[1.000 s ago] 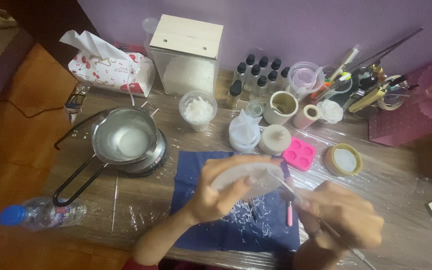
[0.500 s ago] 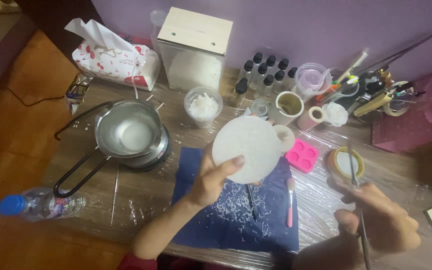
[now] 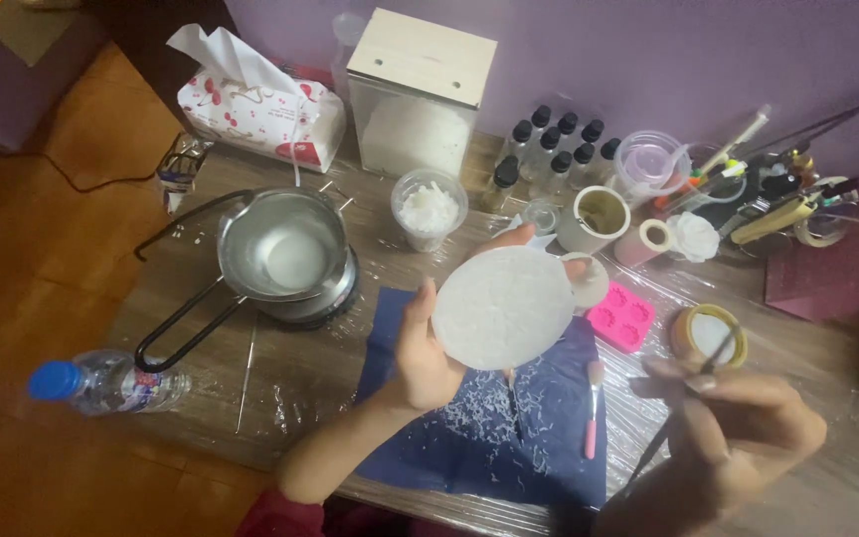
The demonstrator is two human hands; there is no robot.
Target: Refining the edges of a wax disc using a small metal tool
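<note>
Wooden table (image 3: pixel 151 298) wrapped in glossy plastic film. Dark blue cloth (image 3: pixel 549 457) flecked with white wax shavings. Above it, round matte white wax disc (image 3: pixel 504 306) pinched by left hand (image 3: pixel 420 353). Right hand (image 3: pixel 738 418) closed around thin dark stick (image 3: pixel 663 443).

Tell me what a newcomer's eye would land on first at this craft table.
First, the white round disc held up by the left hand at the centre, over a dark blue cloth strewn with white flakes. Next, the metal pot with pale contents to its left. The right hand at lower right holds a thin dark tool.
</note>
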